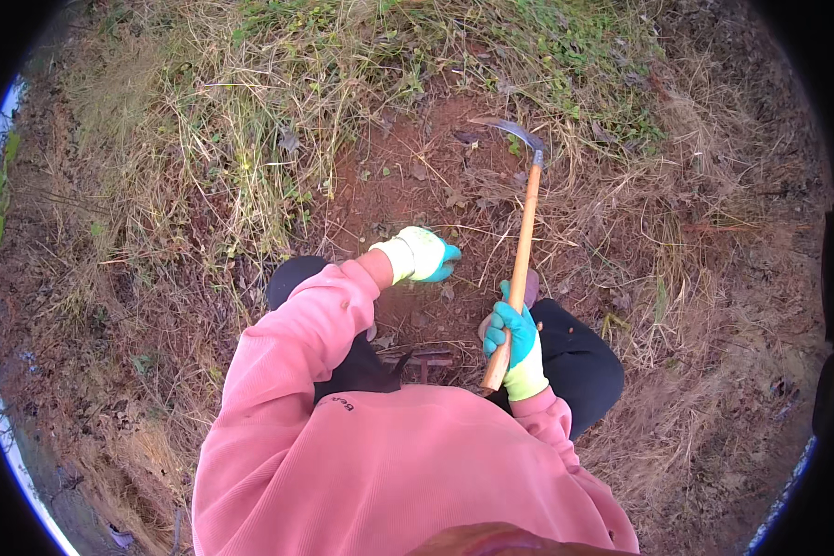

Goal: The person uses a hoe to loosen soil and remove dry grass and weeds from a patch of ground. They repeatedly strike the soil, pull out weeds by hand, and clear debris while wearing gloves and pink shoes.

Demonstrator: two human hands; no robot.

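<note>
My right hand (518, 333), in a teal and pale yellow work glove, grips a sickle near the butt of its long wooden handle (526, 222). The sickle's curved metal blade (516, 130) points left at the far end, over bare soil with leaf litter. In a matching glove, my left hand (424, 256) hangs above the reddish soil between my knees, its back up and its fingers curled downward. The palm is hidden, so whether it holds anything does not show.
Tall, partly dry grass (250, 139) grows ahead and to the left. Green low plants (577, 69) stand beyond the blade. Flattened dry grass (667, 292) covers the ground at right. A small wooden or metal frame (424, 360) shows between my legs, partly hidden.
</note>
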